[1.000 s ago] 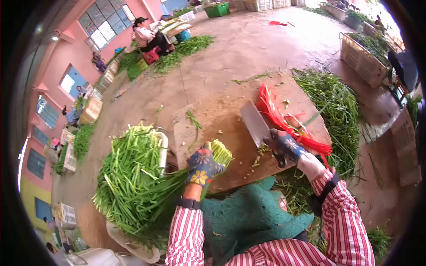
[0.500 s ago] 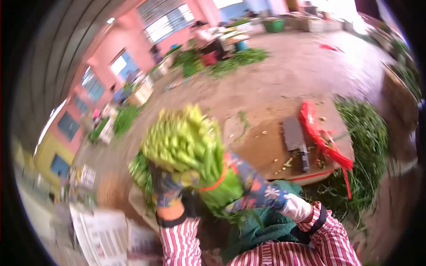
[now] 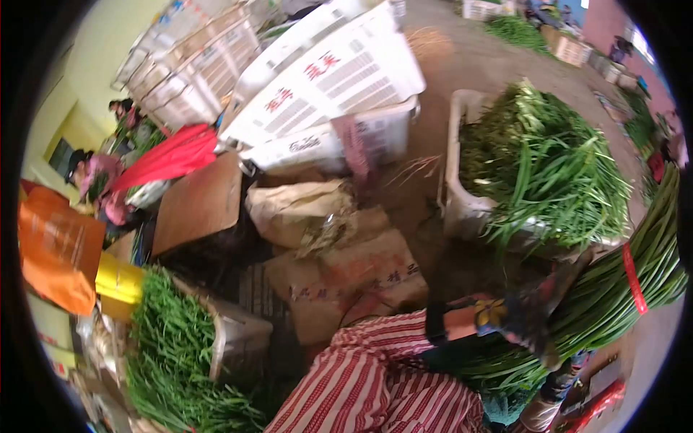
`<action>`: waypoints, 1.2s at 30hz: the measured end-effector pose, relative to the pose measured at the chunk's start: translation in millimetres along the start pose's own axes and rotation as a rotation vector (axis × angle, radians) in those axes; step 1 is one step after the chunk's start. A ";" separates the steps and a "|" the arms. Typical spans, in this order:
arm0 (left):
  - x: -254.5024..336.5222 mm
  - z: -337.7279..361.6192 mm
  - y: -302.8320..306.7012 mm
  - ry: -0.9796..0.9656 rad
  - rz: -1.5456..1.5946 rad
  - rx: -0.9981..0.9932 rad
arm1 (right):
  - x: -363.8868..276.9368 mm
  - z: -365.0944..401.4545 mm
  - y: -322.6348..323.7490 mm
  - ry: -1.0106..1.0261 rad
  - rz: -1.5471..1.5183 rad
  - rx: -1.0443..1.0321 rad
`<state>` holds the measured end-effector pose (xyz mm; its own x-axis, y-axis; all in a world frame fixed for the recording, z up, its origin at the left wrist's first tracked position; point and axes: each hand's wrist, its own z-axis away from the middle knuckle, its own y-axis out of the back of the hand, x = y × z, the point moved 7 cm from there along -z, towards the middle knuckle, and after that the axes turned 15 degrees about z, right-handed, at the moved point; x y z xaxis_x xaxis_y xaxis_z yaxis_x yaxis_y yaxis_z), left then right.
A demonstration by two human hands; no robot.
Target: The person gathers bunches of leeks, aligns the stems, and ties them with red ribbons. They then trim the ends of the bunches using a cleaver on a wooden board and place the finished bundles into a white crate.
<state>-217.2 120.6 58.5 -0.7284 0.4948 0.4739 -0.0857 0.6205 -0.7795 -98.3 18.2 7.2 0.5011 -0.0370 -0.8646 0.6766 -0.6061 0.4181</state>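
A thick bundle of long green stems (image 3: 595, 310), tied with a red band (image 3: 635, 278), lies slanted at the right. My left hand (image 3: 523, 321), in a dark patterned glove, grips the bundle's near side, its fingers blurred. Below the bundle, my right hand (image 3: 570, 372) shows only in part at its underside, in a flowered covering; its fingers are hidden. The knife (image 3: 605, 377) and red strips (image 3: 603, 408) lie at the lower right, beneath the bundle.
A crate (image 3: 453, 155) heaped with greens stands beyond my left hand. White crates (image 3: 346, 79) are stacked at the top. Flattened cardboard (image 3: 354, 281) lies on the floor near a brown sack (image 3: 292, 209). Another crate (image 3: 234, 339) of greens is lower left. People (image 3: 101, 177) are at far left.
The view has swung left to the crates. The bundle, earlier upright near the middle with its thick pale ends up, now lies slanted at the right, both hands still at it.
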 end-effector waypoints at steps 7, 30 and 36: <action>41.1 60.0 37.7 -0.235 0.088 0.211 | 7.1 -26.6 -55.8 0.047 -0.256 -0.216; 429.0 389.0 183.7 1.478 -2.094 0.643 | -22.5 8.3 -103.2 -0.115 -0.293 -0.645; 467.0 469.6 175.7 1.629 -2.185 0.761 | -25.5 5.2 -114.8 0.033 0.031 -0.650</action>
<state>-891.6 174.9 -49.5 0.9805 -0.0062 -0.1964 0.1667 0.5554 0.8147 -191.6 84.6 -20.2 0.5348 -0.0163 -0.8448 0.8449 -0.0008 0.5349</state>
